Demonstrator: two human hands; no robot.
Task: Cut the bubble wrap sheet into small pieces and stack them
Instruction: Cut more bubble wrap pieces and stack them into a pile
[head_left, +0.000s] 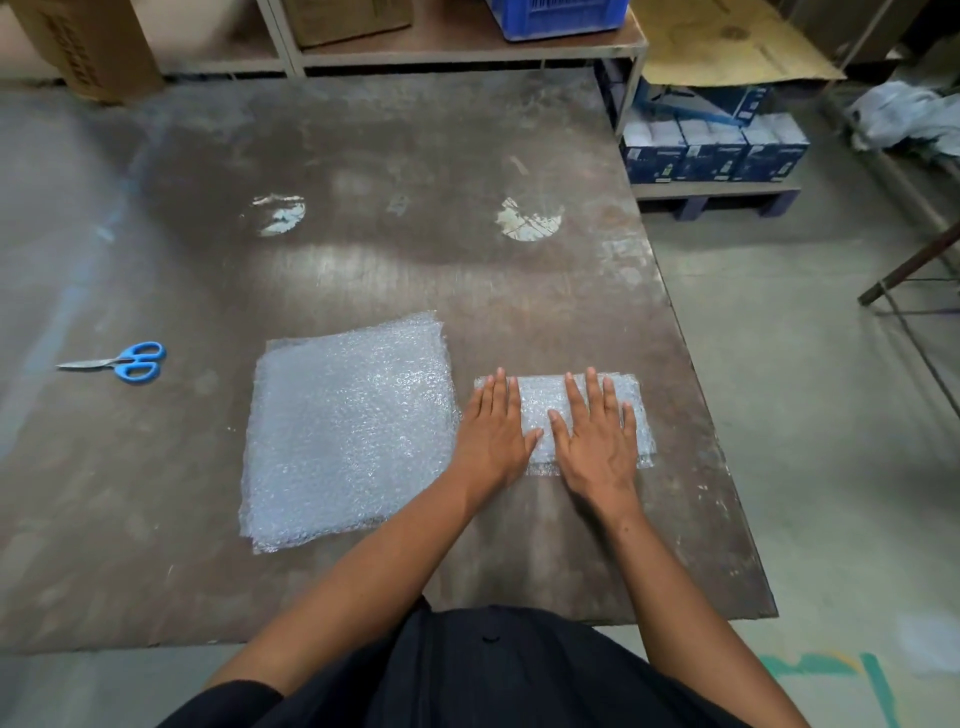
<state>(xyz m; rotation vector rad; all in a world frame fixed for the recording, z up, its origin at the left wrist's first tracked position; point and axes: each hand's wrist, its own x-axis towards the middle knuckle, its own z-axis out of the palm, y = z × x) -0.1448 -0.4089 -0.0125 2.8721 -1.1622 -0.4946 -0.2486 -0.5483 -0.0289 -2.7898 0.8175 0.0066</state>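
Both hands, left hand (491, 434) and right hand (597, 441), press flat, grips released, on the small bubble wrap stack (540, 410) near the table's (363, 182) right edge; the larger sheet (348, 431) lies just beside, scissors (122, 361) well apart toward the left edge.

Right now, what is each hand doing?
Left hand: open, flat on the small bubble wrap stack.
Right hand: open, flat on it too.

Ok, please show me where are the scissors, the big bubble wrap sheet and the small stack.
scissors (136, 361), head view, blue handles.
big bubble wrap sheet (348, 431), head view, its middle.
small stack (540, 397), head view, bare part between the hands.
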